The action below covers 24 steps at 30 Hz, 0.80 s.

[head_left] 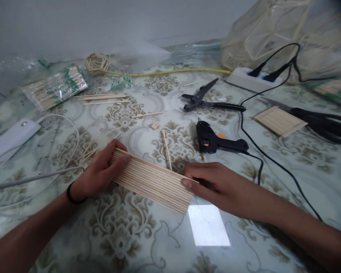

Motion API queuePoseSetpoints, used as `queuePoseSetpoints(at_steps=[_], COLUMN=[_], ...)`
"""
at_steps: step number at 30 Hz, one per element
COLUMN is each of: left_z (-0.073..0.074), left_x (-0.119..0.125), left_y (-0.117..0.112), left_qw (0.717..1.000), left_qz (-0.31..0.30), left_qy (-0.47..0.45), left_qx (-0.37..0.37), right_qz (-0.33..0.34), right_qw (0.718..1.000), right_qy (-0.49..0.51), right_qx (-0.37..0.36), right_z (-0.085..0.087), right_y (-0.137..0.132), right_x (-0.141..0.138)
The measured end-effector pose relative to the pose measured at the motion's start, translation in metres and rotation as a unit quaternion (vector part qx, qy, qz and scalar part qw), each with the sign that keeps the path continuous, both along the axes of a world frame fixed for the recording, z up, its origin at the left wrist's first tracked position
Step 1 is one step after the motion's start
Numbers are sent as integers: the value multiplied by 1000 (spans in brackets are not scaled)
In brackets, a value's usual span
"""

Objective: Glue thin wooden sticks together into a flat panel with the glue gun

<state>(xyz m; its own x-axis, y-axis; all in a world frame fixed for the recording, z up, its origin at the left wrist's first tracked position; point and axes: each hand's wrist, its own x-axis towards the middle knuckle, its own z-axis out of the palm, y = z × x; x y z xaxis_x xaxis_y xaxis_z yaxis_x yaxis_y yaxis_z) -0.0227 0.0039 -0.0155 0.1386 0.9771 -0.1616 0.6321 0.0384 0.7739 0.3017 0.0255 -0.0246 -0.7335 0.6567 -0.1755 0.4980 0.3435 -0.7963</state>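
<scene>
We pinch the stick panel (pixel 152 182) at both ends, left hand (pixel 104 167), right hand (pixel 226 186), well in from the counter's (pixel 147 246) far edge!

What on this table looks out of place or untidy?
Short loose sticks lie at uneven angles beside the left hand, untidier than the neatly aligned stick panel that it and the right hand hold. Nothing looks clearly damaged.
</scene>
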Motion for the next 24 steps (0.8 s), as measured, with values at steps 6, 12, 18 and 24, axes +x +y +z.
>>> queuePoseSetpoints(at_steps=[6,12,18,24], left_z=[-1,-3,-3,-3], left_x=[0,-1,0,-1], left_y=[0,0,-1,-2], left_qw=[1000,1000,1000,1000], left_qz=[-2,0,3,0], left_qy=[2,-3,-3,-14], left_qx=[3,3,2,2], right_qz=[-4,-4,-4,-2], right_qw=[1000,1000,1000,1000], right_qy=[2,7,0,11], right_qx=[5,3,2,3], right_z=[2,1,1,1], right_y=[0,-2,-1,0], right_x=[-1,1,1,-1])
